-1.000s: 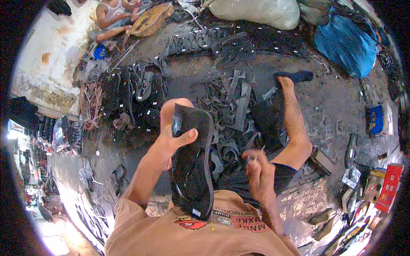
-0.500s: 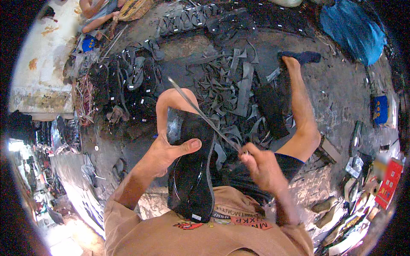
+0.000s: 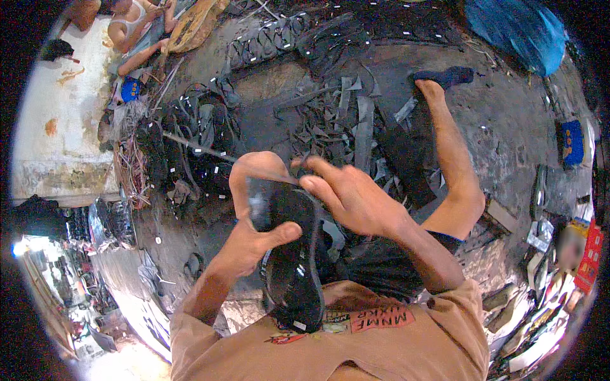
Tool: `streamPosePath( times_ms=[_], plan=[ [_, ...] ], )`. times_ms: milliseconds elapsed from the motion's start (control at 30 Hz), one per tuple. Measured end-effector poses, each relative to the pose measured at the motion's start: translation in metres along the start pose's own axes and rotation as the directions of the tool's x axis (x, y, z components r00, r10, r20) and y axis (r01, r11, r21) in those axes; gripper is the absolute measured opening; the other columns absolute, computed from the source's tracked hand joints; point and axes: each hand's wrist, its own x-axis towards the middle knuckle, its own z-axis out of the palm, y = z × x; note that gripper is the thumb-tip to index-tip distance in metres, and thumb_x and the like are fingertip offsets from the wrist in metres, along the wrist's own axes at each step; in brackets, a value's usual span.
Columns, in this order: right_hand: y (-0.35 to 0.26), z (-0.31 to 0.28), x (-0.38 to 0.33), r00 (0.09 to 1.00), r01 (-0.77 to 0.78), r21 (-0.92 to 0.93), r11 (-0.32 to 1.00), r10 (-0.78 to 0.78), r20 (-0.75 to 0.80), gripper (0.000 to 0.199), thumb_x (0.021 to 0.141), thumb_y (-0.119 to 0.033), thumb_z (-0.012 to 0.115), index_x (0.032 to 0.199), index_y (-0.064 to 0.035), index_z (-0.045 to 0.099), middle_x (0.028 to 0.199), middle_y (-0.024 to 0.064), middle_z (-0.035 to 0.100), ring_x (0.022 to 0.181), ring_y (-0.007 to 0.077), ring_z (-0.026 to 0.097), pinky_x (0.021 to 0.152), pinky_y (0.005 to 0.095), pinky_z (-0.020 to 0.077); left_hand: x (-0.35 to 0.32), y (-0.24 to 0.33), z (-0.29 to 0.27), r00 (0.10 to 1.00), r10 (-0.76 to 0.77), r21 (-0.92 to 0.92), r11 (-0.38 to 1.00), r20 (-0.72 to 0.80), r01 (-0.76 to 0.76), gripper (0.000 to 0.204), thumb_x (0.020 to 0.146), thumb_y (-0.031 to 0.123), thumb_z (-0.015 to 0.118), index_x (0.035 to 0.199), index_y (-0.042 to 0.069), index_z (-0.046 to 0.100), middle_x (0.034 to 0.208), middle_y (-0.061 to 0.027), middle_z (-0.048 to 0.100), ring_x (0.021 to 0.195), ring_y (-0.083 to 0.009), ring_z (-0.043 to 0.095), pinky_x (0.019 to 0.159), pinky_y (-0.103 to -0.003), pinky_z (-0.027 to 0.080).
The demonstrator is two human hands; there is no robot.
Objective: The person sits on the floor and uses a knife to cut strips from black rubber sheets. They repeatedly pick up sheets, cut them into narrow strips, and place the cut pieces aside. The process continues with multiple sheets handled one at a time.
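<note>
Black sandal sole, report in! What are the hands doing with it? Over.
Left hand grips black sandal sole, propped against the knee. Right hand fingers pinch at its top edge. Rubber strips litter the floor beyond; nothing blocking.

Sandal workshop: rubber strips [image 3: 365, 130] and sandals [image 3: 210, 136] litter floor.

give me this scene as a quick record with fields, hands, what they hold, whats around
left hand: grips a black rubber sandal sole from its left side, thumb across its face
right hand: fingertips pinch at the sole's top end; what they pinch is too blurred to tell
sole position: held upright before the chest, resting on the bent knee
ground: scattered black rubber strips
left side: pile of black sandals
far right: blue sack
</note>
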Motion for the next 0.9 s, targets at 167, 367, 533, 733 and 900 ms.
streamPosePath(
  times_ms=[167, 367, 533, 733, 900],
  plan=[
    [-0.022, -0.024, -0.024, 0.961, -0.241, 0.535, 0.810, 0.274, 0.017, 0.047, 0.106, -0.044, 0.057, 0.120, -0.0016, 0.070, 0.077, -0.0008, 0.064, 0.075, 0.0099, 0.058, 0.068, 0.0299, 0.0484, -0.005, 0.006, 0.018, 0.983, 0.163, 0.273, 0.945, 0.087, -0.181, 0.041, 0.096, 0.033, 0.077, 0.122, 0.004, 0.063, 0.114, -0.0035, 0.067, 0.103, -0.0165, 0.064, 0.092, -0.033, 0.053],
    [-0.058, -0.053, -0.027, 0.696, 0.171, 0.493, 0.853, 0.249, -0.674, 0.024, 0.093, -0.025, 0.079, 0.092, -0.0014, 0.076, 0.076, -0.0001, 0.072, 0.065, 0.0057, 0.060, 0.060, 0.0253, 0.0491, 0.048, 0.002, 0.038, 0.882, 0.419, -0.392, 0.791, -0.213, -0.470, 0.033, 0.099, 0.030, 0.070, 0.120, 0.005, 0.065, 0.114, -0.0039, 0.067, 0.101, -0.0182, 0.063, 0.089, -0.034, 0.053],
    [-0.046, -0.046, -0.040, 0.615, 0.149, 0.493, 0.857, 0.310, -0.725, 0.032, 0.103, -0.031, 0.068, 0.112, -0.0005, 0.071, 0.069, -0.0031, 0.062, 0.059, 0.0048, 0.054, 0.053, 0.0225, 0.0410, 0.071, 0.012, 0.120, 0.862, 0.404, -0.701, 0.517, -0.306, -0.491, 0.040, 0.089, 0.013, 0.083, 0.125, 0.010, 0.068, 0.120, -0.0053, 0.072, 0.107, -0.0226, 0.070, 0.096, -0.039, 0.058],
    [0.013, 0.030, -0.149, 0.709, -0.127, 0.118, 0.985, 0.173, -0.684, 0.031, 0.112, -0.028, 0.043, 0.111, -0.0043, 0.064, 0.062, -0.0024, 0.048, 0.054, 0.0064, 0.047, 0.050, 0.0270, 0.0367, 0.087, 0.030, 0.118, 0.917, 0.332, -0.757, 0.535, -0.220, -0.375, 0.031, 0.093, 0.024, 0.081, 0.118, 0.011, 0.069, 0.115, -0.0045, 0.074, 0.105, -0.0196, 0.070, 0.088, -0.035, 0.060],
    [0.027, 0.097, -0.185, 0.730, -0.311, 0.198, 0.929, 0.367, -0.576, 0.027, 0.109, -0.028, 0.049, 0.103, -0.0047, 0.062, 0.063, 0.0102, 0.056, 0.055, 0.0223, 0.060, 0.054, 0.0369, 0.0461, 0.087, 0.027, 0.121, 0.940, 0.235, -0.764, 0.550, -0.246, -0.337, 0.028, 0.093, 0.023, 0.080, 0.116, 0.011, 0.069, 0.111, -0.0032, 0.075, 0.101, -0.0187, 0.071, 0.087, -0.034, 0.061]
  ],
)
